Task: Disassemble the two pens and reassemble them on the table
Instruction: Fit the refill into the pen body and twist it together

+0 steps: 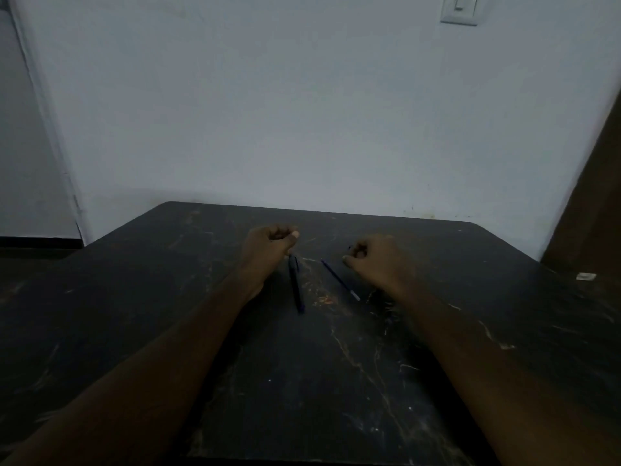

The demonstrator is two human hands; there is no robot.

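**Pens down, hands curled: mid-task on the dark table**

Now, two slim things lie on the table between the hands: a dark pen (295, 284) on the left, running almost straight toward the camera, and a thinner blue rod (340, 280) with a pale near tip, angled off to the right. That thin one looks like a bare refill rather than a whole pen, so my read is that one pen is already apart while the other seems intact, though in this dim light I can't be sure. Most of the work appears to be ahead.

Left hand (268, 245) is curled loosely just past the dark pen's far end, possibly brushing it; whether it holds anything I cannot tell. Right hand (376, 260) is curled too, thumb and fingers pinched, perhaps on a small part, too dark to say.

Table (336, 381) is a black, marbled slab, veined and scuffed. A small pale scrap (585, 276) sits far right.
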